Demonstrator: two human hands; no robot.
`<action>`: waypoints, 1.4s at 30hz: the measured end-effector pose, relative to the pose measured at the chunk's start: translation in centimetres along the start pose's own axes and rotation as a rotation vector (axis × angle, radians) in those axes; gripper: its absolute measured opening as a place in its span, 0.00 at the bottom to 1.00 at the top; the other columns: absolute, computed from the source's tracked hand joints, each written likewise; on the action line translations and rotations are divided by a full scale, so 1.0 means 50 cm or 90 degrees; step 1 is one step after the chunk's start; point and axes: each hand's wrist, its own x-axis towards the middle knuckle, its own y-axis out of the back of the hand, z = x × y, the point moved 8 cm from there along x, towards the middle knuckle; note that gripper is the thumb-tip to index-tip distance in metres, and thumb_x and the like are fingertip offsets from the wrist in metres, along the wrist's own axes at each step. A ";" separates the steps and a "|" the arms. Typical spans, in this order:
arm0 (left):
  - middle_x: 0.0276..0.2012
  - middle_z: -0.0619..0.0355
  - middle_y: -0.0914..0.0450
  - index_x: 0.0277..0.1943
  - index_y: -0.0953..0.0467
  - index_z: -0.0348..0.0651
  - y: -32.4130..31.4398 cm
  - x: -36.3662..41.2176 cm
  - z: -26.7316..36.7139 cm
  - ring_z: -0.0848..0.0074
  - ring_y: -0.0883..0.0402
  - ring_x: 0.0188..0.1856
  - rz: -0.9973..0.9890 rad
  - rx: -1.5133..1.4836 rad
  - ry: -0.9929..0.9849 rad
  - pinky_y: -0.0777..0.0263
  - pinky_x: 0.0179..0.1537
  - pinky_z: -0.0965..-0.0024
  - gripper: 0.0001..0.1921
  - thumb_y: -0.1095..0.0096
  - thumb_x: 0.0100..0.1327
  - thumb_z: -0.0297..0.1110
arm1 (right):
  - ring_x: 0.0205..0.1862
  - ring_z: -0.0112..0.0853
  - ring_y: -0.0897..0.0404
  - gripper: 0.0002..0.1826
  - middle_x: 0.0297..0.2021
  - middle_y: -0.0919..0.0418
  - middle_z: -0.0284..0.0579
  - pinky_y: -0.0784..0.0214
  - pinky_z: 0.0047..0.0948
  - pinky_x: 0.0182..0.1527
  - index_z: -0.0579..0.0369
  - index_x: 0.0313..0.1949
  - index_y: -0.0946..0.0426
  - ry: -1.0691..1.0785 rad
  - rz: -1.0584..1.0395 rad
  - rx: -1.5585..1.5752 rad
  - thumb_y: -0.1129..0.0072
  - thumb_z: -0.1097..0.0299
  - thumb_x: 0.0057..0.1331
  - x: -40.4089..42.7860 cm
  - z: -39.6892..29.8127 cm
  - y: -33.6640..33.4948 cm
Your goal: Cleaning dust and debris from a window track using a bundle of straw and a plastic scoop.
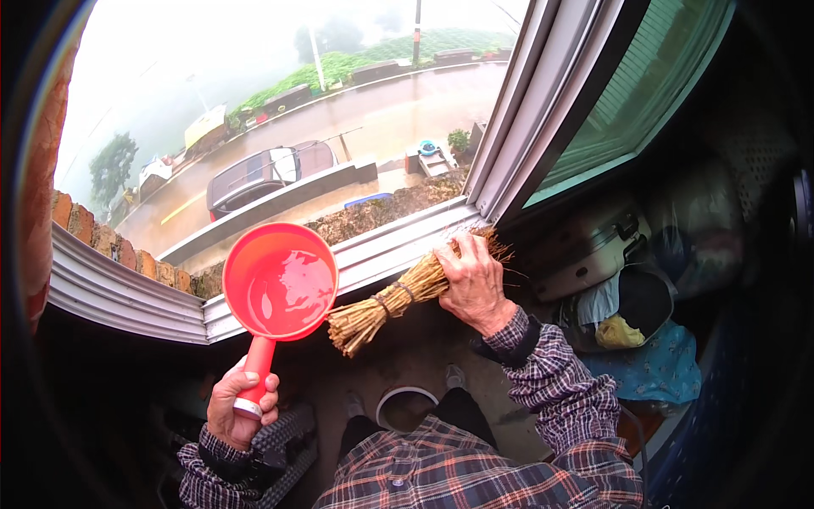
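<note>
My left hand point(241, 404) grips the handle of a red plastic dipper point(280, 280). Clear liquid lies in its bowl, which hangs in front of the window sill track. My right hand point(474, 280) is closed around a short straw whisk brush point(397, 299), bound with dark ties. The brush's fine bristle end lies at the right corner of the white window track point(400, 248), while its cut stalk end points left, close to the dipper's rim.
A window sash point(610, 127) stands at the right. Below it are a hard case point(591, 248), bags and a blue patterned cloth point(648, 369). A round basin point(407, 407) sits on the floor between my feet. Outside, a car point(267, 172) stands beside a wet road.
</note>
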 end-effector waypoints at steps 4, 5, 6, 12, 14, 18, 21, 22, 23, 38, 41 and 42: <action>0.30 0.50 0.29 0.56 0.44 0.41 0.038 -0.005 -0.014 0.72 0.29 0.21 0.014 -0.084 0.017 0.34 0.17 0.66 0.23 0.52 0.58 0.30 | 0.41 0.49 0.30 0.20 0.36 0.30 0.58 0.29 0.40 0.34 0.56 0.41 0.28 -0.011 -0.037 -0.096 0.45 0.71 0.45 0.065 0.044 -0.100; 0.30 0.50 0.29 0.56 0.44 0.41 0.043 -0.006 -0.013 0.72 0.29 0.21 0.016 -0.084 0.017 0.34 0.17 0.66 0.23 0.52 0.58 0.30 | 0.37 0.48 0.28 0.18 0.33 0.30 0.56 0.29 0.39 0.32 0.57 0.39 0.28 -0.031 -0.046 -0.102 0.45 0.70 0.46 0.074 0.067 -0.131; 0.30 0.50 0.28 0.57 0.45 0.43 0.043 -0.005 -0.017 0.71 0.28 0.21 0.011 -0.105 0.031 0.33 0.17 0.66 0.24 0.51 0.57 0.28 | 0.36 0.48 0.27 0.17 0.33 0.30 0.56 0.29 0.39 0.32 0.58 0.39 0.28 -0.035 -0.025 -0.112 0.45 0.70 0.46 0.082 0.071 -0.135; 0.31 0.50 0.28 0.56 0.45 0.44 0.064 0.000 -0.020 0.69 0.26 0.21 -0.006 -0.120 0.049 0.32 0.17 0.64 0.24 0.48 0.56 0.27 | 0.35 0.47 0.26 0.16 0.32 0.30 0.58 0.29 0.40 0.32 0.60 0.37 0.29 -0.047 -0.098 -0.136 0.44 0.70 0.47 0.098 0.038 -0.177; 0.31 0.49 0.28 0.56 0.45 0.44 0.072 -0.001 -0.019 0.69 0.26 0.21 -0.003 -0.127 0.047 0.32 0.17 0.64 0.24 0.49 0.56 0.26 | 0.35 0.47 0.26 0.17 0.33 0.30 0.57 0.29 0.41 0.33 0.58 0.38 0.29 -0.041 -0.094 -0.125 0.43 0.70 0.47 0.099 0.049 -0.171; 0.31 0.48 0.28 0.56 0.45 0.43 0.075 0.004 -0.017 0.68 0.26 0.21 -0.006 -0.127 0.048 0.32 0.17 0.63 0.24 0.49 0.56 0.26 | 0.35 0.49 0.26 0.18 0.34 0.30 0.56 0.29 0.43 0.33 0.57 0.40 0.30 -0.118 -0.068 -0.086 0.44 0.69 0.48 0.117 0.098 -0.149; 0.31 0.48 0.28 0.57 0.45 0.42 0.072 0.003 -0.017 0.68 0.26 0.21 -0.009 -0.129 0.050 0.32 0.17 0.63 0.25 0.48 0.56 0.26 | 0.35 0.50 0.26 0.18 0.34 0.30 0.58 0.29 0.44 0.33 0.58 0.41 0.30 -0.062 -0.064 -0.066 0.45 0.70 0.48 0.108 0.035 -0.159; 0.31 0.48 0.28 0.57 0.45 0.42 0.074 0.003 -0.017 0.68 0.26 0.21 -0.007 -0.131 0.050 0.32 0.17 0.63 0.25 0.48 0.56 0.26 | 0.35 0.48 0.25 0.19 0.32 0.29 0.53 0.29 0.42 0.33 0.54 0.40 0.30 -0.027 -0.011 -0.089 0.44 0.72 0.44 0.100 0.014 -0.167; 0.30 0.48 0.28 0.57 0.46 0.42 0.077 0.003 -0.016 0.68 0.26 0.21 -0.007 -0.130 0.045 0.32 0.17 0.63 0.26 0.48 0.56 0.26 | 0.35 0.48 0.25 0.19 0.32 0.29 0.53 0.29 0.42 0.33 0.54 0.40 0.30 -0.025 -0.014 -0.087 0.44 0.72 0.44 0.100 0.029 -0.168; 0.30 0.48 0.27 0.57 0.46 0.43 0.087 0.002 -0.017 0.68 0.25 0.21 0.010 -0.121 0.047 0.31 0.17 0.64 0.26 0.47 0.56 0.26 | 0.36 0.46 0.25 0.21 0.34 0.30 0.51 0.28 0.40 0.33 0.54 0.41 0.30 -0.125 -0.049 -0.109 0.43 0.72 0.44 0.106 0.084 -0.155; 0.30 0.49 0.27 0.58 0.44 0.42 0.098 0.004 -0.012 0.69 0.26 0.21 0.015 -0.112 0.038 0.32 0.17 0.64 0.25 0.49 0.57 0.28 | 0.36 0.47 0.25 0.21 0.33 0.30 0.52 0.28 0.42 0.34 0.54 0.42 0.30 -0.042 -0.044 -0.060 0.43 0.73 0.44 0.107 0.004 -0.160; 0.30 0.49 0.27 0.58 0.43 0.40 0.104 -0.003 -0.010 0.69 0.26 0.21 0.019 -0.101 0.033 0.33 0.16 0.63 0.24 0.51 0.58 0.29 | 0.35 0.47 0.25 0.21 0.33 0.30 0.52 0.28 0.41 0.34 0.54 0.42 0.30 -0.063 -0.057 -0.092 0.43 0.73 0.44 0.098 0.021 -0.161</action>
